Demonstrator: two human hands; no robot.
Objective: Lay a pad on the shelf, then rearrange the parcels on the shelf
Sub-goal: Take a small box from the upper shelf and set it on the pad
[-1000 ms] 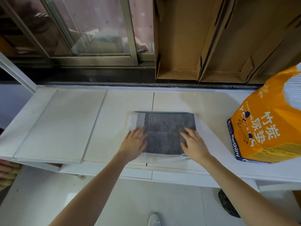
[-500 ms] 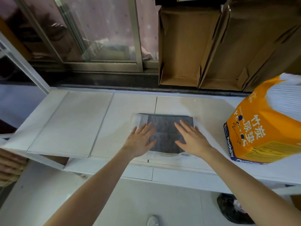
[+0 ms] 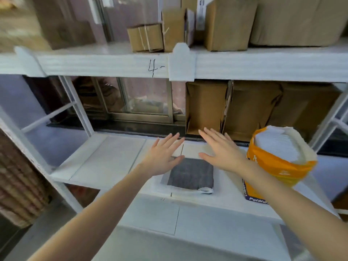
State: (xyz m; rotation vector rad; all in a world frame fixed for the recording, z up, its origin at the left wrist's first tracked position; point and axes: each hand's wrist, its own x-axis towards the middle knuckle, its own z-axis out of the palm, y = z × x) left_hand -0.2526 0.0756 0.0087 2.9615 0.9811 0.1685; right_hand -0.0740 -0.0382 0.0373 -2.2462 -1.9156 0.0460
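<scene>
Shelf unit, white, metal-framed; view blurred throughout.

Lower shelf [image 3: 105, 162]: white board surface with seams, at waist level; a lower tier shows below its front edge. Behind it, a sliding window [image 3: 143, 98] with a dark sill.

Pad [image 3: 190, 176]: dark grey centre, white border, folded, lying flat near the front edge of the lower shelf, between the 2 forearms.

Orange bag [image 3: 276, 166]: upright on the lower shelf, just right of the pad, top open, a stack of white folded pads showing inside.

Flattened cardboard boxes [image 3: 250, 110]: standing at the back right of the lower shelf, behind the bag.

Upper shelf [image 3: 105, 65]: front edge marked "4-" by hand. Parcels [image 3: 226, 23]: several brown cartons along its right half.

Left hand [image 3: 162, 157]: palm down, fingers spread and straight, empty, held above the pad's far left corner.

Right hand [image 3: 222, 151]: palm down, fingers spread, empty, above the pad's far right corner, just left of the bag.
</scene>
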